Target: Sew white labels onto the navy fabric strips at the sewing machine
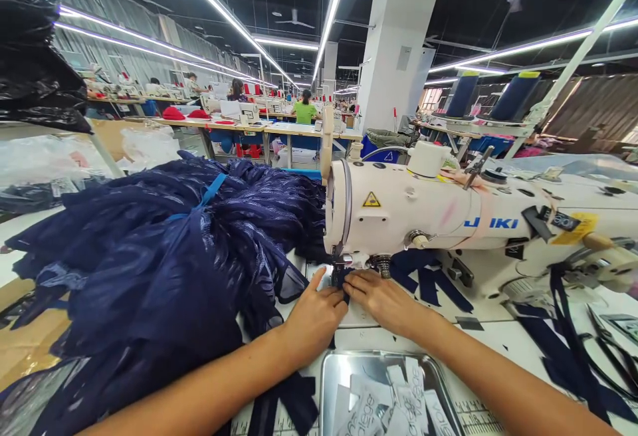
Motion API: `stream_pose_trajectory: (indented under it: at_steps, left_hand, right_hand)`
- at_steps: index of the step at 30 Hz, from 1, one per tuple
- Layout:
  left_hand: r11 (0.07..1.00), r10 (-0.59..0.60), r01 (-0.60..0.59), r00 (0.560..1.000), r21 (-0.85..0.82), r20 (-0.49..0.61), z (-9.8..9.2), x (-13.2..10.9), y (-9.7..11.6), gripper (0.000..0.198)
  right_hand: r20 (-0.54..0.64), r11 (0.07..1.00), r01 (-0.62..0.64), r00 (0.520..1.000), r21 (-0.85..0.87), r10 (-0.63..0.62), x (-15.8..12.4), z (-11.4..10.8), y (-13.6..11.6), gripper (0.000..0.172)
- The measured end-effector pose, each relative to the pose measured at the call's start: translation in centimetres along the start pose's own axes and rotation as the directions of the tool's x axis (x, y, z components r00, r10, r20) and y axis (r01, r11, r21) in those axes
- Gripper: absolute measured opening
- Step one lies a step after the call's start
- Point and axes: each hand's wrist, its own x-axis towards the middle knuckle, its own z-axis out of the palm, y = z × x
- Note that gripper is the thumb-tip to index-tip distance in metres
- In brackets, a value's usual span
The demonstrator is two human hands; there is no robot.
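Note:
A white JUKI sewing machine (399, 207) stands before me, its needle and presser foot low at its left end. My left hand (316, 316) is at the front left of the foot, thumb raised and fingers curled onto a small piece of navy fabric (339, 279). From the right, my right hand (381, 298) pinches the same piece close to the foot. The fingertips partly hide the fabric. Beside my left arm lies a large bundle of navy mesh garments (149, 256) tied with a blue strip (213, 190).
A metal tray (326, 376) of white printed labels (393, 403) sits between my forearms. Navy strips (428, 283) lie under the machine arm; scissors (605, 339) rest at the right. Thread cones (513, 97) stand behind. Other people work at far tables.

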Motion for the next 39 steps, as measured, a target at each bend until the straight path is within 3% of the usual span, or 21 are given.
stream_pose_trajectory:
  at_steps: [8,21,39]
  left_hand:
    - [0.999,-0.040,0.039,0.999,-0.023,-0.006,0.5,0.5,0.1,0.014]
    - [0.996,-0.083,0.082,0.997,0.039,0.005,1.0,1.1,0.3,0.009]
    - [0.978,-0.158,0.163,0.986,0.131,-0.053,0.5,2.0,0.6,0.021]
  right_hand:
    - [-0.059,0.998,-0.032,0.998,0.049,0.035,-0.4,1.0,0.4,0.035]
    - [-0.028,0.997,-0.076,0.997,-0.006,0.076,-0.1,1.0,0.2,0.039]
    - [-0.001,0.991,-0.132,0.991,-0.025,0.132,0.5,0.8,0.4,0.042]
